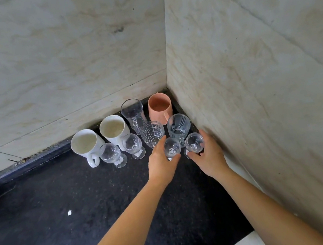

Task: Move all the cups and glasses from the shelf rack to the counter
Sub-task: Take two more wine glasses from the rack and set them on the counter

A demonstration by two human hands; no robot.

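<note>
A pink cup (159, 110) stands on the dark surface (66, 222), right in the corner of the two marble walls (253, 65). Just left of it is a tall glass mug (133, 114); in front of it stand a patterned tumbler (151, 133) and a striped glass (179, 127). Further left of the pink cup are two white mugs (115, 129), with two free stemmed glasses (110, 153) before them. Pale stickers sit on their feet, the print too small to read.

Nearer than the pink cup, the left hand (160, 162) curls its fingers (159, 143) round a small stemmed glass (172, 148). The right hand (210, 155) grips a second stemmed glass (194, 143) beside it, close to the right wall. Whether their feet touch the surface cannot be told.
</note>
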